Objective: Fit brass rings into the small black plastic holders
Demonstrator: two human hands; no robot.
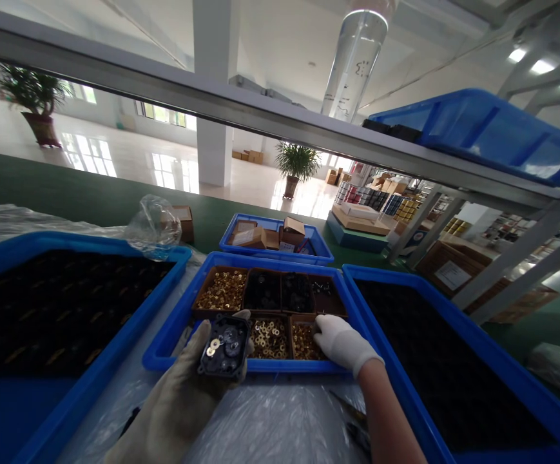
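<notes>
My gloved left hand (183, 393) is closed around a square black plastic housing (225, 348), its open side facing up. Inside the housing show dark round gears and two brass-coloured discs. To the right, my gloved right hand (340, 339) reaches down into a small box of tiny brass parts (303, 341). Its fingers are curled together, and the fingertips are hidden among the parts. Just left of that box is another with brass washers (269, 338). Both boxes sit in a blue tray (280, 366) divided by brown boxes.
Behind stand boxes of brass pieces (222, 290), black parts (263, 290) and small screws (323, 287). Blue crates with dark parts flank the tray, at left (164, 290) and right (381, 341). A shelf beam (260, 106) crosses above, carrying a blue bin (477, 132).
</notes>
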